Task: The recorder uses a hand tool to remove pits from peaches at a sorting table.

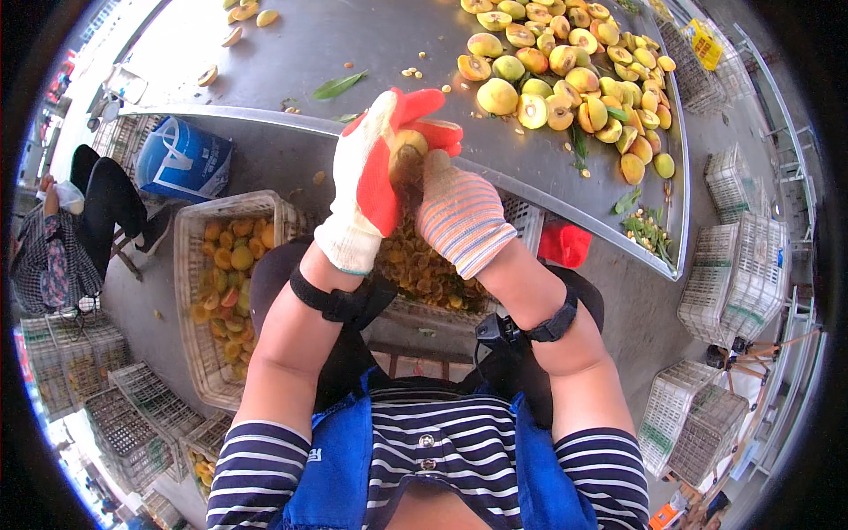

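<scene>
Just above the centre of the frame, the gloved left hand [378, 172] is gripping a yellow-brown fruit [407, 152], its red-coated fingers curving part-way round it and closing firmly on its surface; the coating is presumably giving purchase on a slick skin; beside it, the right hand [464, 212], in a striped knitted glove, is resting its thumb side close against the fruit; its fingertips are largely hiding from view, so whether they are closing on anything of their own cannot be told.

Beneath the hands, a pale crate [526, 221] is holding brownish fruit pieces [433, 269]; its position between the knees is probably serving to catch whatever drops; at left of centre, a second crate [196, 353] is holding yellow and orange fruit [231, 291], apparently standing close for a short reach.

Across the top of the frame, a metal table [283, 57] is supporting a heap of whole and halved fruit [565, 84] at upper right, seemingly within arm's length; a green leaf [339, 85] is lying nearer the hands; at the left edge, another person [57, 256] is sitting near a blue bucket [185, 159].
</scene>
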A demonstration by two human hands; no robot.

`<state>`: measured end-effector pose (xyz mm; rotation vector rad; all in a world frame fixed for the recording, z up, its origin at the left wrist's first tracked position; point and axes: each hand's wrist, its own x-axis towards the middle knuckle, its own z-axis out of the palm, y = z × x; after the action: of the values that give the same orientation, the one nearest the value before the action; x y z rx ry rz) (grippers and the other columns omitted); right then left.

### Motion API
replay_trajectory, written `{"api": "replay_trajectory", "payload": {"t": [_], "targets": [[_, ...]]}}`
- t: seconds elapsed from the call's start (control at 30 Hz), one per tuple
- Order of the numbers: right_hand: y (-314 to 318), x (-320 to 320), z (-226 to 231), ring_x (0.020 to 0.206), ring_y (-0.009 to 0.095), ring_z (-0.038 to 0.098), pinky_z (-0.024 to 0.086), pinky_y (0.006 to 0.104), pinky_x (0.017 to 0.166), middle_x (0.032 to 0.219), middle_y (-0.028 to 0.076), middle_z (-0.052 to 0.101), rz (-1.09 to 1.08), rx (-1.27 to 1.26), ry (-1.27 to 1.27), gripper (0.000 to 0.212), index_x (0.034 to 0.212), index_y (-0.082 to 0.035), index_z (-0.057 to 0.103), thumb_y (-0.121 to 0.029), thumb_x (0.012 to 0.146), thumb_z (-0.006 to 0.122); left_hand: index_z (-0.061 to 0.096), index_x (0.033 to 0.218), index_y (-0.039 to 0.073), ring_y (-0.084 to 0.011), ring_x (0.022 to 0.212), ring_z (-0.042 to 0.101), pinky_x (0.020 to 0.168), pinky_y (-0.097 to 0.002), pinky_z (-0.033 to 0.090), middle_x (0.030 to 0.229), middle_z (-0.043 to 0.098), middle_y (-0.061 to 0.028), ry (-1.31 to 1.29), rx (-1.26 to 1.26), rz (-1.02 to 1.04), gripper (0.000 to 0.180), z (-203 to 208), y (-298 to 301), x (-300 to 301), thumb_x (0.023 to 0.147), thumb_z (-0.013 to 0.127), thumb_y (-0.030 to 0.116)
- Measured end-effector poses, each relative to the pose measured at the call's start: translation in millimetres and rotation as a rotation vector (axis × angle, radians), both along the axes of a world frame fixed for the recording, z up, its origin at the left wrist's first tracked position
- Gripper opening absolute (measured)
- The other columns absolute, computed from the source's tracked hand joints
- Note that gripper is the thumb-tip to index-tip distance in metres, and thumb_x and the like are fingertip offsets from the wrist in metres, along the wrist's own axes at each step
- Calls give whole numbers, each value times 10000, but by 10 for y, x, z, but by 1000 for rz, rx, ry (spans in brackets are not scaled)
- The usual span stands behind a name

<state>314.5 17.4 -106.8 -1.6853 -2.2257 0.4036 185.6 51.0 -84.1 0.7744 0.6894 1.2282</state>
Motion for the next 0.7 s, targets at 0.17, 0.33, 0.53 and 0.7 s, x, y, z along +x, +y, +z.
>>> {"api": "replay_trajectory", "payload": {"t": [0.17, 0.33, 0.53, 0.7], "targets": [[50, -13, -133, 943, 461, 707, 572, 522, 773, 919, 271, 707, 33, -117, 118, 297, 1123, 11, 574, -238, 979, 646, 678, 1259, -89, -306, 856, 738, 813, -379, 592, 1022, 767, -251, 81, -31, -80, 589, -43, 60, -66, 1078, 555, 458], [87, 68, -135, 1110, 447, 664, 561, 486, 894, 1082, 283, 695, 126, -250, 272, 304, 1164, -11, 621, -240, 969, 664, 687, 1280, -61, -296, 863, 744, 828, -380, 599, 1059, 773, -221, 168, -51, -193, 576, 30, 124, -118, 1069, 574, 463], [134, 55, -6, 1105, 434, 668, 543, 485, 954, 1125, 220, 705, 171, -247, 374, 344, 1216, -62, 656, -271, 946, 694, 671, 1325, -36, -266, 861, 754, 790, -330, 609, 1134, 764, -204, 141, 134, 101, 553, 54, -5, 96, 1101, 526, 448], [73, -1, -39, 1103, 423, 678, 553, 473, 958, 1125, 247, 714, 171, -388, 427, 351, 1243, -49, 639, -240, 950, 614, 754, 1211, 37, -196, 842, 756, 590, -255, 542, 997, 793, -150, 459, -5, -306, 512, 141, 119, -77, 1080, 556, 489]]}}
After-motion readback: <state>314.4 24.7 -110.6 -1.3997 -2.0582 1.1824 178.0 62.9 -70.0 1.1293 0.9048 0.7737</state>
